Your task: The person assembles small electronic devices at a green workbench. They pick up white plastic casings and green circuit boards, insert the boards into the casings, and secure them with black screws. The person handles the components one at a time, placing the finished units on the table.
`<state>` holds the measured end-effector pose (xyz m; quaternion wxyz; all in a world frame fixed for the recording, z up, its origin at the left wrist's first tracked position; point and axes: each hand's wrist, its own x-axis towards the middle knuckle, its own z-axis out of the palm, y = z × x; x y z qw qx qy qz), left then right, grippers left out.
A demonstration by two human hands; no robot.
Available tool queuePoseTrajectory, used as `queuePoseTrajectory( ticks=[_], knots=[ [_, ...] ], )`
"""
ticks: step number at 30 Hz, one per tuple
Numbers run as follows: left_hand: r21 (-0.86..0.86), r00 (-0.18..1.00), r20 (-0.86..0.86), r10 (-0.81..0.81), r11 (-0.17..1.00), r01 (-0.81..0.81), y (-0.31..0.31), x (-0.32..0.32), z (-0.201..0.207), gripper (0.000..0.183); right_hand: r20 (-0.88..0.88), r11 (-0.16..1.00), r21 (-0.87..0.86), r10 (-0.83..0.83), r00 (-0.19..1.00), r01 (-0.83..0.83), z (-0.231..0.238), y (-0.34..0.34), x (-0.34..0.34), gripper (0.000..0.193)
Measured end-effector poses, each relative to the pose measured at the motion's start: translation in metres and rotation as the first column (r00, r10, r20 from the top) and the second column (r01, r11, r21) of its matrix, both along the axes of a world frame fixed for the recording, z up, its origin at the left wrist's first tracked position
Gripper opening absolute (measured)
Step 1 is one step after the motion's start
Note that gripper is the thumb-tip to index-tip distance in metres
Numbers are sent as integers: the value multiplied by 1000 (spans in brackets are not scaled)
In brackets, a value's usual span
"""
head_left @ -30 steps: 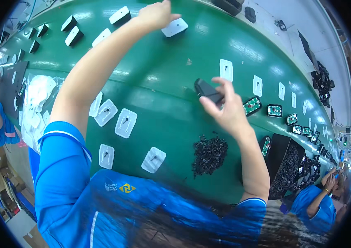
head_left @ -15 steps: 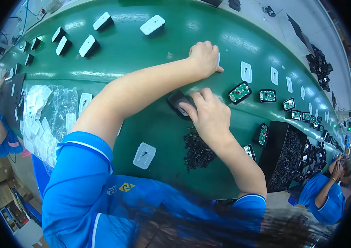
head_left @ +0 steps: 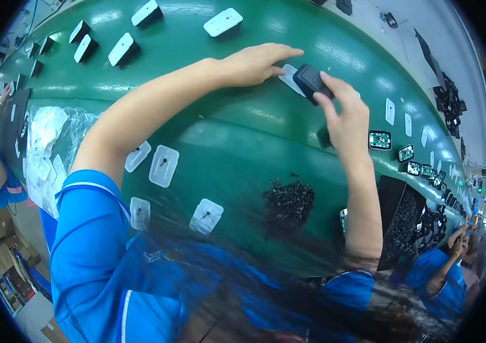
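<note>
My right hand (head_left: 346, 111) grips a small black plastic housing (head_left: 310, 81) between thumb and fingers, tilted above the green work table. Just behind the housing, partly covered by it, lies a translucent white flat cover (head_left: 290, 79). To its left, my left hand (head_left: 254, 66) reaches over the table with fingers stretched out and nothing held; the thumb tip is at the cover's edge, and whether it touches I cannot tell. Nearer to me is a pile of small black parts (head_left: 290, 201). More translucent covers (head_left: 164, 166), each with a small dark piece on it, lie by my left arm.
White-topped black cases (head_left: 223, 23) stand along the far left. Open housings with green circuit boards (head_left: 380, 140) line the right side, beside a black box of small parts (head_left: 397, 223). A clear bag of white covers (head_left: 48, 148) lies left. Co-workers sit at both sides.
My right hand has carried the black housing up and to the right from mid-table. My left hand has drawn back leftward, and its fingers are now stretched out.
</note>
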<state>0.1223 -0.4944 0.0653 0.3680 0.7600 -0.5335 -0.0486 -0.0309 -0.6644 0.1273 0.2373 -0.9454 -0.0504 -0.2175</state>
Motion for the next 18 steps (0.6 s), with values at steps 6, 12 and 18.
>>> queuePoseTrajectory(
  ticks=[6,12,18],
  knots=[
    [-89,997,29,-74,993,76,12,-4,0,46,-203,1000,-21,-15,979,11,-17,-4,38,30],
    [-47,991,107,-80,995,85,18,2,-14,38,-276,996,-84,-15,961,-9,-17,-1,51,28],
    [-45,968,233,-97,993,111,21,2,-21,39,-221,978,-183,60,973,-102,-21,-3,51,26]
  ],
)
